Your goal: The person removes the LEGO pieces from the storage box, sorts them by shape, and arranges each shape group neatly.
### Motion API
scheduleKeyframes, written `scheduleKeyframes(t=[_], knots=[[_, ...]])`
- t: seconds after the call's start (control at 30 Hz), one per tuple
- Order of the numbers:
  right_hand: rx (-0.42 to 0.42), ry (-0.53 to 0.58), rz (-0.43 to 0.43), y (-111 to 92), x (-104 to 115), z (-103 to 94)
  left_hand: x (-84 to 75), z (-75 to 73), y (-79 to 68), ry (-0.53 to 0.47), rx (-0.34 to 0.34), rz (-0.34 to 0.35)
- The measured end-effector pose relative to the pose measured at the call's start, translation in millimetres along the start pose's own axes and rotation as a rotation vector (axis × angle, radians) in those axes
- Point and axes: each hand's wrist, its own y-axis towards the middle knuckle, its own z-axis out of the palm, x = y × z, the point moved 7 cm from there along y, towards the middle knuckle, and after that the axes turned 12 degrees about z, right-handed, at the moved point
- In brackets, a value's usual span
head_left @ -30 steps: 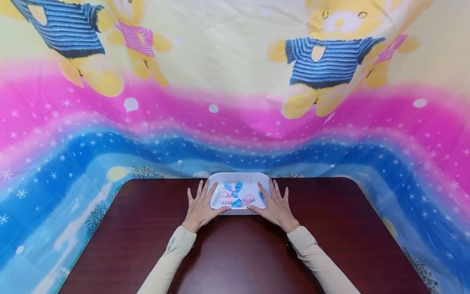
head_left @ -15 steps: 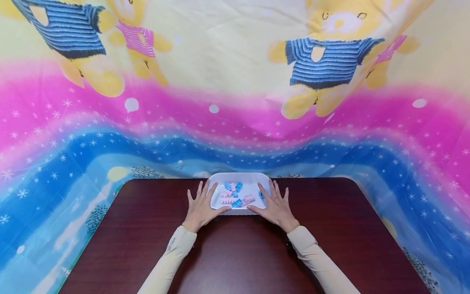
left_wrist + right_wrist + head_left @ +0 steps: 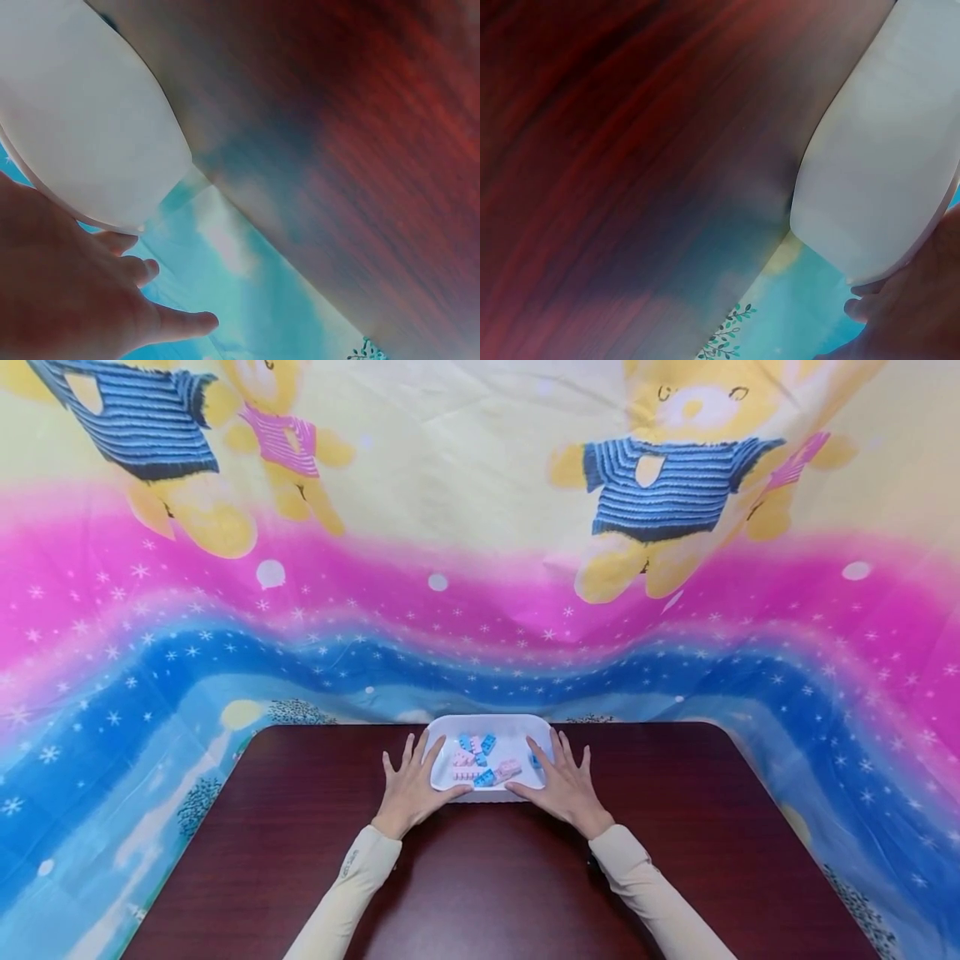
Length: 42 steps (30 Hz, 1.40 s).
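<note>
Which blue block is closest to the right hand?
The blue block at the right end of the tray, by the right hand; the other blue blocks sit farther left.

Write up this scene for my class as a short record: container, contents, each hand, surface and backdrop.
Container: white tray, near the far table edge
Contents: pink bricks and blue bricks, scattered
Left hand: fingers spread, at the tray's left side, thumb at near rim
Right hand: fingers spread, at the right side, thumb at near rim
Surface: dark red-brown table
Backdrop: colourful cloth printed with bears
</note>
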Motion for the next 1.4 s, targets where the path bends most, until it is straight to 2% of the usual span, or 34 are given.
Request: scheduleKeyframes(t=[0.3,0.63,1.0,1.13,1.4], knots=[[-0.008,0.022,-0.006,-11.1,0.9,0.7,-5.8,-1.4,-11.5,-0.018,-0.016,0.002],[-0.003,0.032,-0.006,-26.2,2.8,-0.1,-11.6,-3.4,-24.3,-0.033,0.009,-0.021],[-0.050,0.036,-0.022,-46.4,6.6,-2.9,-17.7,-6.1,-41.0,-0.020,-0.010,-0.004],[-0.054,0.034,-0.016,-49.7,8.7,-4.4,-18.7,-7.5,-43.8,-0.011,-0.031,0.011],[-0.041,0.027,0.000,-52.3,8.7,-3.0,-18.4,-6.0,-46.3,0.000,-0.032,0.010]])
